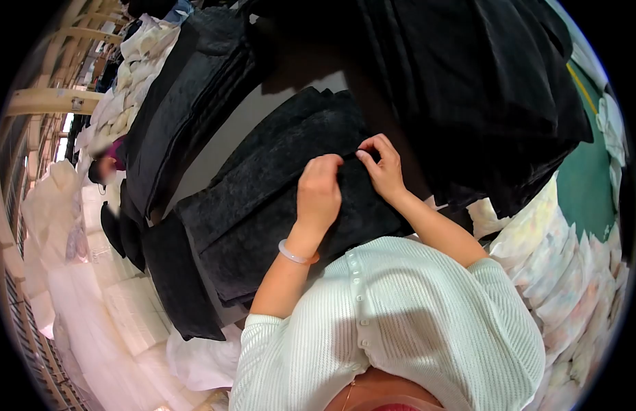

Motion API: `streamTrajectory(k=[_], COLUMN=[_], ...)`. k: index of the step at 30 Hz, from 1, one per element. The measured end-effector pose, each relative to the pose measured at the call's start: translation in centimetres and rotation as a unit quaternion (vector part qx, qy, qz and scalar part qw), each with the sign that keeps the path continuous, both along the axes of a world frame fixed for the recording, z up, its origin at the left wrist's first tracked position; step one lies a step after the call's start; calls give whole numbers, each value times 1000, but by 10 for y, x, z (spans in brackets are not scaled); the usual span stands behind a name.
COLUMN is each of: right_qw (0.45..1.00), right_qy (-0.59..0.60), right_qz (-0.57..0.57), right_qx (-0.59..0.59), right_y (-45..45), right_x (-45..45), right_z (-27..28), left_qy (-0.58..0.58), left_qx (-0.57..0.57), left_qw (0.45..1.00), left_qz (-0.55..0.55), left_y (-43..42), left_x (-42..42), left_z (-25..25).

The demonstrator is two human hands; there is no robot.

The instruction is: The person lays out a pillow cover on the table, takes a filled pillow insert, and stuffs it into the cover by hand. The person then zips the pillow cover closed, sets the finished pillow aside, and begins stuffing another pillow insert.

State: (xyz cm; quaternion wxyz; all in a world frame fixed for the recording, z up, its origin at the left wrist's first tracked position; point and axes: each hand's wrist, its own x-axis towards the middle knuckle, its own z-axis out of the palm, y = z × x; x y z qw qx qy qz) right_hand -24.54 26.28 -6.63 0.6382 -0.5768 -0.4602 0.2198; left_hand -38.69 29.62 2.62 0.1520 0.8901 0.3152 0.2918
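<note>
Dark, soft-looking fabric point(263, 198) lies spread over a grey table surface point(246, 113), with folds running across it. My left hand point(320, 188), a pale bangle on its wrist, is on the fabric with its fingers curled together; what they hold, if anything, is hidden. To the right of it, my right hand point(381, 164) pinches a raised edge of the same fabric between thumb and forefinger. The two hands are close together but apart.
A large stack of dark cloth point(468, 82) rises at the upper right, another dark pile point(188, 103) at the upper left. White wrapped bundles point(112, 301) fill the left side. Plastic-covered bundles point(557, 274) lie at the right. Another person point(111, 164) is at the left.
</note>
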Motion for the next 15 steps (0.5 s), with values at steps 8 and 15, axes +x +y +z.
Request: streamTrajectory(k=[8, 15], right_qw=[996, 996], right_qy=[83, 30], right_qz=[21, 3], right_qx=[-3, -78], right_y=[-8, -20], right_x=[12, 9], right_z=[-1, -13], left_qy=[-14, 12], left_qx=[-41, -37], left_qw=[999, 999], left_qz=[-13, -14], left_y=[5, 3], left_x=[29, 34], left_z=[-5, -2])
